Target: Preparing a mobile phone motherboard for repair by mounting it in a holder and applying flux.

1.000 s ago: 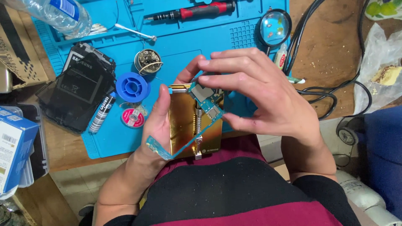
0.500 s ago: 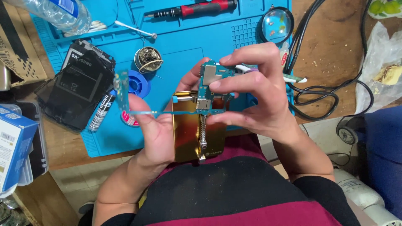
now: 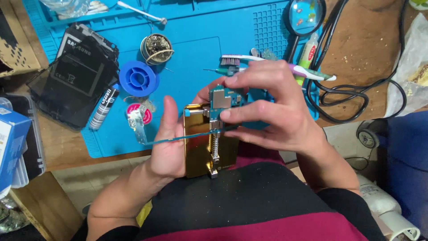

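Holding the gold holder over my lap, I see my left hand cupped under and along its left edge, fingers straight and pressed together, thumb side hidden, so the plate stays level and close to my eyes. My right hand reaches over from the right, fingertips pinching the small blue-green board that sits at the holder's top, just above the spring clamp; that pinch looks meant to steady the board against the clamp jaw. A thin blue ribbon runs from under my right fingers leftward across my left palm to a pale strip end, which hangs free over the mat's edge.

Beyond my hands the blue mat covers the table. On it, well apart from the holder: a round blue spool, a small pink-labelled round tin, a brass wool pot, and a black tube with white lettering lying tilted. A black rectangular phone shell overlaps the mat's left side. A blue box with a white panel stands at far left. A toothbrush lies just behind my right hand, near a magnifier and black cables.
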